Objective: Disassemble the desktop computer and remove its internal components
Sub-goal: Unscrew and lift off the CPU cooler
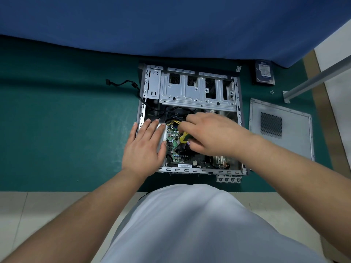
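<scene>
An open desktop case (190, 92) lies flat on the green table. Its grey drive cage fills the far half, and the green motherboard (173, 145) shows in the near half. My left hand (146, 145) rests flat with straight fingers on the case's left edge and on a pale part inside it. My right hand (210, 133) reaches into the case and grips a screwdriver with a yellow and green handle (183, 138), held over the motherboard. Yellow and black wires (175, 122) run just beyond its fingers. The screwdriver's tip is hidden.
The removed side panel (284, 130) lies to the right of the case. A hard drive (264, 73) sits at the far right, with small screws (272, 92) near it. A black cable (123, 83) trails left of the case. A blue cloth (171, 25) covers the back.
</scene>
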Tool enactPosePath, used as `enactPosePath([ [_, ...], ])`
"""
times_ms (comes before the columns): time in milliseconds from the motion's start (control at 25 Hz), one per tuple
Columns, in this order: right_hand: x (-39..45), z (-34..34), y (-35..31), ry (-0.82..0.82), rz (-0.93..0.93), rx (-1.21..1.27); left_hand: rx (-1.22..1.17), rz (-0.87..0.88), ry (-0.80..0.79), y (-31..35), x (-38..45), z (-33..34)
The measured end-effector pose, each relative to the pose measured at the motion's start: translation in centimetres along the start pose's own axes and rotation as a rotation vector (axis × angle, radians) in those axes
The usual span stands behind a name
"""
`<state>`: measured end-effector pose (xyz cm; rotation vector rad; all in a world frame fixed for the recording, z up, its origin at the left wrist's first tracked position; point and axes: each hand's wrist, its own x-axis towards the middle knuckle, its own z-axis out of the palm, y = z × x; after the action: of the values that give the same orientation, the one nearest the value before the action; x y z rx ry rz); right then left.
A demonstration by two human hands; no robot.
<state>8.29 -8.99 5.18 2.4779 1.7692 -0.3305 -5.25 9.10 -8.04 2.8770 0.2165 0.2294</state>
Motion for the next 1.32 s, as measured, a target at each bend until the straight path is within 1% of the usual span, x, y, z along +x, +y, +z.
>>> enactPosePath([
  [40,0.0,-0.1,0.0,-0.002,0.034,-0.030,-0.003,-0.001,0.003,0.0,0.0,-0.1],
  [160,0.1,0.9,-0.9,0.090,0.240,-0.233,-0.014,0.000,0.010,0.0,0.0,-0.1],
  [240,0.5,1.3,-1.1,0.108,0.274,-0.265,-0.009,0.001,0.011,0.1,0.0,-0.1],
  [280,0.7,1.3,-0.8,0.101,0.211,-0.228,-0.010,0.000,0.013,0.1,0.1,-0.1],
  [360,0.9,0.6,0.1,0.039,0.008,-0.068,-0.016,0.001,0.017,0.1,0.1,0.0],
  [400,0.9,0.1,0.5,0.005,-0.045,0.009,-0.015,0.002,0.018,0.1,0.1,0.0],
  [440,1.1,-0.1,0.7,-0.019,-0.051,0.060,-0.013,0.002,0.020,0.1,0.1,0.0],
  [480,1.1,0.0,0.5,-0.017,-0.009,0.057,-0.013,0.002,0.022,0.1,0.1,0.0],
  [520,1.2,0.3,0.0,0.020,0.084,0.010,-0.016,0.002,0.023,0.0,0.1,0.0],
  [600,1.5,0.6,-1.2,0.090,0.357,-0.124,-0.019,0.003,0.023,0.1,0.1,0.0],
  [640,1.8,0.7,-1.4,0.114,0.426,-0.178,-0.019,0.002,0.024,0.1,0.1,-0.1],
  [680,1.9,0.7,-1.3,0.130,0.424,-0.198,-0.019,0.002,0.024,0.1,0.1,-0.1],
  [720,1.9,0.6,-0.9,0.118,0.343,-0.175,-0.021,0.002,0.026,0.1,0.1,-0.1],
  [800,1.8,0.0,-0.2,0.029,0.053,-0.050,-0.020,0.000,0.028,0.1,0.1,-0.1],
  [840,1.7,-0.3,-0.1,-0.004,-0.032,0.003,-0.019,0.000,0.026,0.1,0.1,-0.1],
  [880,1.6,-0.4,-0.1,-0.013,-0.055,0.031,-0.020,0.002,0.024,0.1,0.1,0.0],
  [920,1.7,-0.5,-0.2,-0.004,-0.026,0.025,-0.021,0.003,0.024,0.1,0.1,0.0],
  [1040,1.9,-0.3,-1.0,0.019,0.189,-0.115,-0.030,0.001,0.022,0.1,0.1,-0.1],
  [1080,1.9,-0.3,-0.9,0.013,0.225,-0.165,-0.031,0.001,0.020,0.1,0.1,-0.2],
  [1160,1.7,0.0,-0.6,0.026,0.166,-0.198,-0.027,-0.002,0.013,0.2,0.1,-0.2],
  [1240,1.3,0.0,-0.5,-0.002,0.027,-0.144,-0.027,-0.002,0.005,0.2,0.1,-0.3],
  [1320,0.7,-0.3,0.0,-0.021,-0.070,-0.055,-0.025,-0.002,0.002,0.2,0.1,-0.4],
])
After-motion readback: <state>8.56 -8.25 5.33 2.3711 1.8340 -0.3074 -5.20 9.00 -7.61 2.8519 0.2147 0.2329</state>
